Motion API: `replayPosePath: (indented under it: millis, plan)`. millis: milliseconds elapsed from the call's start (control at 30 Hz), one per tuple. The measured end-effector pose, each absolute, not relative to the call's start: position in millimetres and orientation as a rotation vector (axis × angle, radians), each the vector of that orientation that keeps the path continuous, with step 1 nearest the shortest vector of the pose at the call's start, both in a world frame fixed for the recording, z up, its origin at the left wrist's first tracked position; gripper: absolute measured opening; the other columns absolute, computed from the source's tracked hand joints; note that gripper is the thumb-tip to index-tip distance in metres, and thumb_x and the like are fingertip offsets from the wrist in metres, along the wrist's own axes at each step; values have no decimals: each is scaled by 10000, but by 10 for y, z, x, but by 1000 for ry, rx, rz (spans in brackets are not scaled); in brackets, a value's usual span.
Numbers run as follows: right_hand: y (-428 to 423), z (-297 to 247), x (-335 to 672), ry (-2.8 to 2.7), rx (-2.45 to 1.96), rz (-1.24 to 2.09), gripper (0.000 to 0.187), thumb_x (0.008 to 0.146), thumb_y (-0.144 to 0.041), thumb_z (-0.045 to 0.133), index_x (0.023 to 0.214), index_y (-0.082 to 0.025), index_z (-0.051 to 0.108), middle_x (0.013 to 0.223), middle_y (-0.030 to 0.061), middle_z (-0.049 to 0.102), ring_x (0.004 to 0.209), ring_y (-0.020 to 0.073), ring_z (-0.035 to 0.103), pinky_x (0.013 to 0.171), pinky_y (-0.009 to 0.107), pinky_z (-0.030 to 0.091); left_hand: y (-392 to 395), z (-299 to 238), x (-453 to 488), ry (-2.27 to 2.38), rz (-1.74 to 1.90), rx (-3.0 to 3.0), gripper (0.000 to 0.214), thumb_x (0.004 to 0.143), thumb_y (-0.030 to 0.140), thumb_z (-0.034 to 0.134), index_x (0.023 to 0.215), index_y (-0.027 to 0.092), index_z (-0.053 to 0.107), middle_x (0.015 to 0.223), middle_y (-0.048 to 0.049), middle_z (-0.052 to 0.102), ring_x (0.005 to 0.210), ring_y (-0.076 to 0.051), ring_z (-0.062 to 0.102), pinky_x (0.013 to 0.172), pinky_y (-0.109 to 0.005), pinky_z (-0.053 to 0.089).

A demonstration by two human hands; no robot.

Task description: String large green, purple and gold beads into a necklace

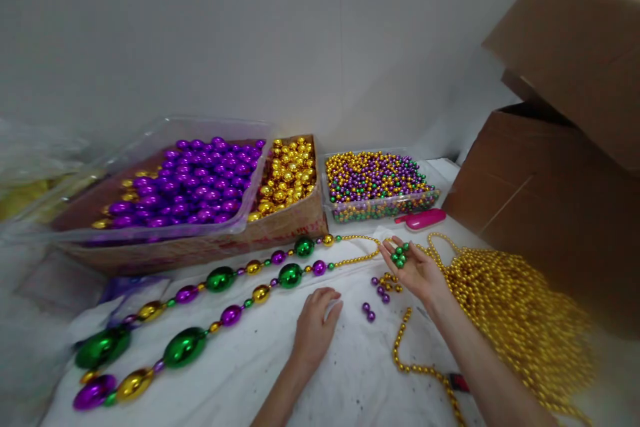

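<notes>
Small shiny green beads (pixel 400 255) lie cupped in the upturned palm of my right hand (pixel 421 275). My left hand (pixel 315 323) rests low over the white cloth (pixel 350 353), thumb apart from its fingers, with nothing seen in it. Between the hands are loose purple beads (pixel 369 312) and a few small gold beads (pixel 393 282). A necklace (pixel 185 347) of large green, purple and gold beads stretches across the left of the cloth. Its thin gold strand end (pixel 357 259) reaches close to my right fingertips. A loose gold bead string (pixel 415 368) curves beside my right forearm.
Behind stand a clear tray (pixel 250 203) of purple beads, a cardboard box (pixel 295 223) of gold beads and a clear bin (pixel 385 203) of mixed beads. A pink tool (pixel 425 219) lies nearby. Gold strands (pixel 520 313) heap at right, below large cartons (pixel 545 207).
</notes>
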State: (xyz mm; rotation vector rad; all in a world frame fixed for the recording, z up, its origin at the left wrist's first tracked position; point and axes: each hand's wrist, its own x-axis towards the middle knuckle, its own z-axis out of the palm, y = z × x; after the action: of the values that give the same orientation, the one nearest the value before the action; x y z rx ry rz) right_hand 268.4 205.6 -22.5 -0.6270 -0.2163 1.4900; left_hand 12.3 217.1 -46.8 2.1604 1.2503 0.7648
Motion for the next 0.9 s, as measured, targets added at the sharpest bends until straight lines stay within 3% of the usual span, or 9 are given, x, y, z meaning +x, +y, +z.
replayPosePath:
  millis: [200, 400, 533, 667, 767, 833, 900]
  plan:
    - [2039, -125, 2759, -225, -561, 1546, 238, 905, -291, 463, 1065, -197, 612, 1115, 97, 655, 1187, 205, 537, 985, 387, 476, 2019, -517, -195, 1383, 816, 2188, 250, 863, 353, 503, 968, 205, 675, 1093, -70, 634, 1067, -236, 567, 936, -450, 476]
    - [1939, -278, 2755, -236, -602, 1655, 243, 913, -293, 475, 1087, -182, 602, 1114, 111, 652, 1107, 200, 585, 715, 262, 557, 1892, -602, -338, 1391, 788, 2190, 253, 864, 348, 504, 984, 209, 678, 1101, -67, 637, 1062, -226, 572, 931, -434, 491]
    - [1859, -318, 2758, -315, -672, 1652, 242, 887, -291, 513, 1090, -191, 597, 1096, 96, 655, 1070, 196, 597, 683, 261, 546, 1850, -708, -326, 1402, 830, 2233, 255, 875, 342, 494, 992, 206, 675, 1111, -73, 634, 1075, -234, 554, 938, -451, 484]
    - [1945, -203, 2902, -496, -811, 1518, 197, 840, -252, 564, 1022, -194, 608, 1015, 85, 665, 941, 187, 631, 555, 227, 511, 1834, -820, -335, 1419, 894, 2285, 245, 880, 331, 498, 1025, 224, 665, 1131, -66, 621, 1083, -230, 548, 945, -443, 484]
    - [2278, 31, 3157, -660, -1013, 1322, 200, 886, -325, 542, 1003, -171, 594, 929, 64, 647, 748, 145, 620, 483, 210, 470, 1841, -869, -354, 1422, 911, 2327, 239, 874, 327, 514, 1042, 241, 661, 1146, -56, 614, 1086, -226, 553, 937, -425, 499]
    - [2626, 239, 3349, -770, -1197, 1169, 277, 926, -382, 496, 1037, -142, 578, 910, 48, 622, 682, 116, 591, 527, 231, 492, 1845, -884, -368, 1424, 929, 2358, 240, 868, 325, 524, 1046, 243, 662, 1144, -54, 619, 1082, -227, 560, 928, -419, 509]
    - [3019, 439, 3498, -880, -1402, 1012, 296, 924, -370, 515, 1096, -135, 564, 969, 53, 612, 739, 129, 602, 622, 280, 524, 1846, -888, -382, 1418, 946, 2392, 242, 863, 324, 532, 1050, 245, 663, 1142, -52, 625, 1075, -228, 568, 915, -411, 520]
